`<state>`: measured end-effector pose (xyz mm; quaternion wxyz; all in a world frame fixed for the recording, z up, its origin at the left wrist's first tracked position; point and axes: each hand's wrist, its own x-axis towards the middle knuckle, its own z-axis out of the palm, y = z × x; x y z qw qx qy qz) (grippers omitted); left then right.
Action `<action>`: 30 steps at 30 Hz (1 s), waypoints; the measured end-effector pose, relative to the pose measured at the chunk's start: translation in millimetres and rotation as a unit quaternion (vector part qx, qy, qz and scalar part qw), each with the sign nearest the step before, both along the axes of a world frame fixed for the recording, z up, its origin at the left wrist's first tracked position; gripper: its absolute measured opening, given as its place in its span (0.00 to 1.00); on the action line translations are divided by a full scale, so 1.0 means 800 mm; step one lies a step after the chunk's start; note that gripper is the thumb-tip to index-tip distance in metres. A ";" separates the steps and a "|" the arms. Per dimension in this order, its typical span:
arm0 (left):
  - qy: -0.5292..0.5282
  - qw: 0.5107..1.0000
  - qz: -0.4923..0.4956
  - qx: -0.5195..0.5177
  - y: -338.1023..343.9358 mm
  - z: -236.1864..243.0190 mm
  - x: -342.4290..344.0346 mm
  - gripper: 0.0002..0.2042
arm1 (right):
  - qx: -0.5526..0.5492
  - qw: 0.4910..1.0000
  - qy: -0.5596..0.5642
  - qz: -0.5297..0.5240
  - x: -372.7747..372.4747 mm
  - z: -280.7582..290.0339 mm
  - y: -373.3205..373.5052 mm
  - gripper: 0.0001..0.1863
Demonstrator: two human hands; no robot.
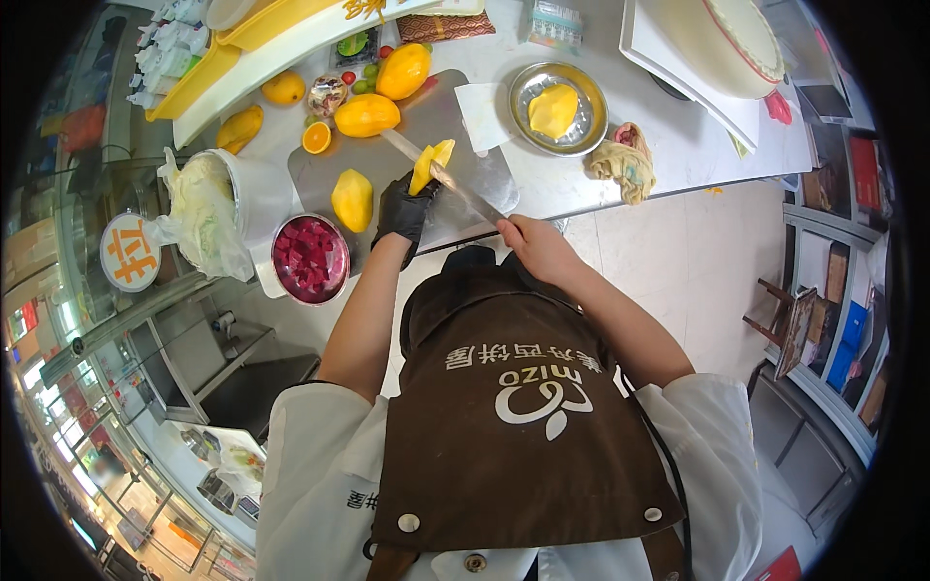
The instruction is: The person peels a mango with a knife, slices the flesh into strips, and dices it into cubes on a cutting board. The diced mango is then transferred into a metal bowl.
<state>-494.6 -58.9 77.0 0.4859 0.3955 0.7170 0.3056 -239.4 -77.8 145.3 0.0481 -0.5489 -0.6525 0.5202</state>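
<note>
My left hand [403, 209], in a black glove, is closed round a piece of peeled yellow mango [422, 174] above the grey cutting board [441, 107]. A long knife [472, 198] crosses from lower right to upper left, its blade against that mango. My bare right hand [535, 250] grips the knife's handle, which the fingers hide. Another peeled mango [352, 200] lies on the board left of my gloved hand. Two more yellow mangoes, one nearer [367, 115] and one farther [403, 71], rest at the board's far left.
Right of the board stands a steel bowl [598, 108] with mango flesh [553, 110], beside a crumpled cloth [623, 167]. At left are a bowl of magenta fruit cubes [310, 259] and a white bin [254, 194] with a plastic liner. A cut orange [317, 137] sits behind.
</note>
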 end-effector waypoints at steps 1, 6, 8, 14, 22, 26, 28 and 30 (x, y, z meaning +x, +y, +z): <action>0.012 1.000 -0.008 0.005 0.002 0.006 0.001 0.17 | 0.005 1.000 -0.024 -0.003 0.000 0.002 0.004 0.25; 0.069 0.995 -0.042 0.057 0.001 0.001 -0.001 0.20 | -0.039 0.999 -0.027 -0.026 0.009 -0.008 0.023 0.27; 0.073 0.995 -0.047 0.041 0.002 -0.001 -0.004 0.20 | -0.063 0.998 0.006 -0.026 0.008 -0.013 0.023 0.27; 0.025 1.000 0.012 -0.006 -0.002 0.001 0.002 0.19 | -0.055 0.998 -0.021 0.018 0.006 -0.006 0.024 0.26; 0.086 0.996 -0.022 0.018 -0.007 0.002 0.006 0.18 | 0.020 0.995 -0.061 0.082 -0.017 -0.011 0.038 0.25; 0.116 0.992 -0.041 0.019 -0.010 -0.007 0.007 0.16 | 0.013 0.994 -0.072 0.085 -0.031 -0.014 0.036 0.25; 0.115 0.993 -0.012 0.000 -0.012 -0.012 0.005 0.16 | 0.005 0.993 -0.080 0.083 -0.030 -0.014 0.025 0.24; 0.101 0.995 0.024 -0.011 -0.012 -0.022 0.004 0.17 | 0.002 0.992 -0.094 0.079 -0.023 -0.008 0.017 0.24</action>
